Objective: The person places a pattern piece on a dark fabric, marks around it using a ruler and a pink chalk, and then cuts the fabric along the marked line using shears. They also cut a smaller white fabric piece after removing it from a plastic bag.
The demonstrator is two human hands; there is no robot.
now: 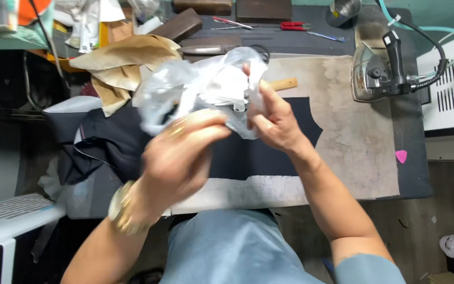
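Clear plastic bag [195,89] in both hands' fingers [261,118].

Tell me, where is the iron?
The iron sits at the table's far right end in the head view, past the right hand, beside a white machine.

Even, fairly bright overhead light covers the pressing table [342,158], with soft shadows and no hard edges. The clear plastic bag [200,89] at about twelve o'clock from the frame's centre catches pale glare and reads washed-out. The left hand [177,158] is heavily smeared by motion blur; the right hand [274,118] is sharper. Toward nine and seven o'clock the scene falls into dim shadow. The steam iron [377,73] at two o'clock is crisp. Edges bow slightly, wide-angle.
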